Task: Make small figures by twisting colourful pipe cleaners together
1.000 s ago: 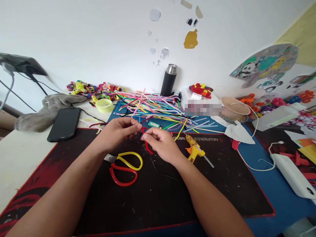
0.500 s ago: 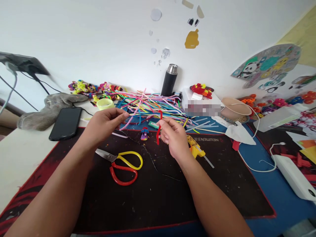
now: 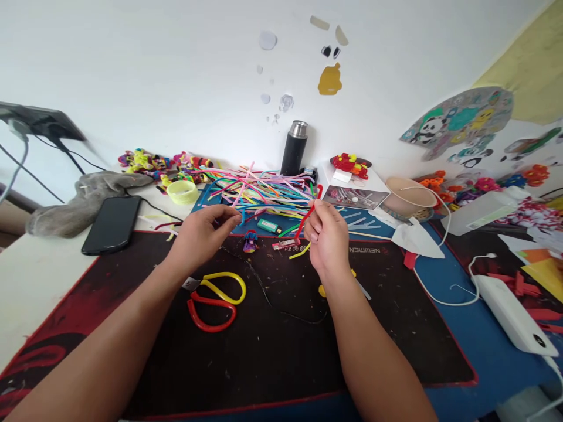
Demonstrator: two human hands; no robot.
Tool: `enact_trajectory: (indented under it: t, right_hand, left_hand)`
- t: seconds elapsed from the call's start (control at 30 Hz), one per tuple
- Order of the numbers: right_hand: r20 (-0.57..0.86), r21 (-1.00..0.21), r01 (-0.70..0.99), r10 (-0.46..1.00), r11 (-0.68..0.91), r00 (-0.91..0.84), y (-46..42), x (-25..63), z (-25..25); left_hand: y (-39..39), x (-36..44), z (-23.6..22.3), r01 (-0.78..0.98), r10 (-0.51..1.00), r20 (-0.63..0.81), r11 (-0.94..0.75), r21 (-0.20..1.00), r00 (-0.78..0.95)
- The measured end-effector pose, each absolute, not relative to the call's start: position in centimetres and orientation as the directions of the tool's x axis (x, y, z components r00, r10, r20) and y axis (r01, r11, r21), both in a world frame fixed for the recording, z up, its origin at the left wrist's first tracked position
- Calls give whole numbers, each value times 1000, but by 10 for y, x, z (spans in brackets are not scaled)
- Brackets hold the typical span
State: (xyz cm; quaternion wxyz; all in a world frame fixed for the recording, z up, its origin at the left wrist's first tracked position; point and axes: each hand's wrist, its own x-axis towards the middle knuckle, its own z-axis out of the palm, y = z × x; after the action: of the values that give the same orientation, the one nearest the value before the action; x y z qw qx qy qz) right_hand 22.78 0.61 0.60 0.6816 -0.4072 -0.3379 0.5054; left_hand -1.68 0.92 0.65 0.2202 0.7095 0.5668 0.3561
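My right hand [image 3: 328, 237] is closed on a bent red pipe cleaner [image 3: 307, 218], pinched between thumb and fingers. To the left, my left hand [image 3: 204, 234] hovers over the far edge of the dark mat [image 3: 264, 357], thumb and forefinger drawn together; whatever may be between them is hidden. Between the hands lies a small purple and blue pipe-cleaner piece [image 3: 250, 241]. Scissors with one yellow and one red handle [image 3: 215, 316] rest below my left hand, their blades mostly covered by my wrist. A yellow glue gun [image 3: 322, 291] is largely hidden behind my right forearm.
A pile of coloured pipe cleaners [image 3: 259, 190] spreads along the back, before a black flask [image 3: 294, 153]. A phone [image 3: 112, 224] lies left. At right are a white box [image 3: 369, 181], a beige bowl [image 3: 411, 196] and a white power bank [image 3: 514, 313].
My hands have moved apart, and the red pipe cleaner has gone right and up in my right hand. The purple and blue piece has come to lie on the mat. The view has shifted slightly.
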Motion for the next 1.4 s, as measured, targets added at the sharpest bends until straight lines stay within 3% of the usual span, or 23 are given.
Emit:
enact_trajectory:
  t: [0.13,0.23,0.33,0.47,0.8,1.0,1.17,1.3,1.4]
  right_hand:
    - [33,-896,-420,966,142,256,9,229,3]
    - [37,-885,-440,966,151,257,10,226,1]
    - [40,-856,-489,965,166,259,11,224,0]
    - [27,-839,-523,971,152,239,14,224,-2]
    - [15,-864,-488,977,120,212,12,220,1]
    - [0,-870,-482,977,106,215,9,218,5]
    - [-13,-856,-508,978,98,210,7,219,6]
    - [-12,-881,-470,989,59,147,3,212,6]
    - [-31,-898,-441,998,-3,57,-3,203,5]
  left_hand:
    - [5,-1,22,716,938,278,-337,611,205]
    - [2,23,32,761,868,238,-496,418,436]
    - [6,51,25,738,765,111,-641,210,634]
    - [17,75,2,730,729,51,-683,3,682]
    - [28,76,-20,717,716,69,-697,24,694]
    - [31,66,-21,757,781,106,-624,194,616]
    - [30,24,-8,654,882,147,-436,619,448]
    - [26,-5,14,341,958,51,-150,928,281]
    - [21,-9,26,-64,994,-18,25,998,106]
